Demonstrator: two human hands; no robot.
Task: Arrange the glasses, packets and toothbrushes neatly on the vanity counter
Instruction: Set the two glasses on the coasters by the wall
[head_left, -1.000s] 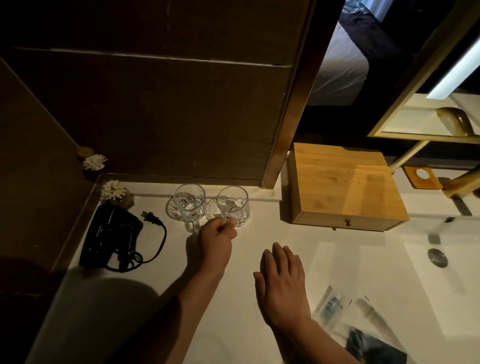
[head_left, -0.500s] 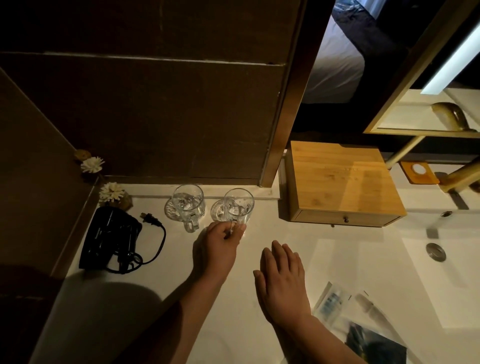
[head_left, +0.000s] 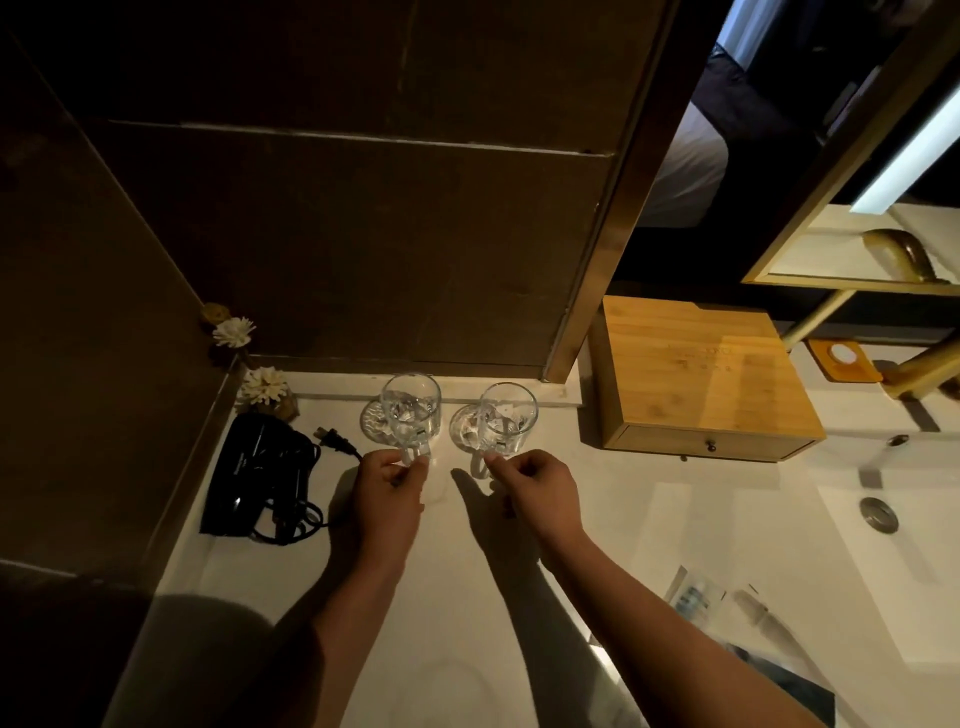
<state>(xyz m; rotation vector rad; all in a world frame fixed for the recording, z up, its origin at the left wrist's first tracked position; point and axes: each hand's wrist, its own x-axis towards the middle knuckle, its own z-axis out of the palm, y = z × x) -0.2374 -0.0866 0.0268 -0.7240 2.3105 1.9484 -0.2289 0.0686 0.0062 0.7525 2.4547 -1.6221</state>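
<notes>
Two clear glass mugs stand upright on round glass coasters at the back of the white vanity counter (head_left: 649, 525). My left hand (head_left: 389, 488) pinches the handle of the left glass mug (head_left: 410, 410). My right hand (head_left: 535, 488) pinches the handle of the right glass mug (head_left: 506, 421). Clear packets (head_left: 698, 597) with a toothbrush (head_left: 774, 621) inside lie at the counter's front right, beside my right forearm, and partly run out of view.
A black hair dryer (head_left: 260, 473) with coiled cord lies left of the glasses. White flower ornaments (head_left: 262, 387) sit in the back left corner. A wooden drawer box (head_left: 701, 374) stands to the right, then the sink basin with its drain (head_left: 879, 514). A dark wall rises behind.
My left hand moved from the right glass's handle to the left glass's handle. My right hand lifted off the counter and took the right glass's handle. The glasses stand slightly further apart.
</notes>
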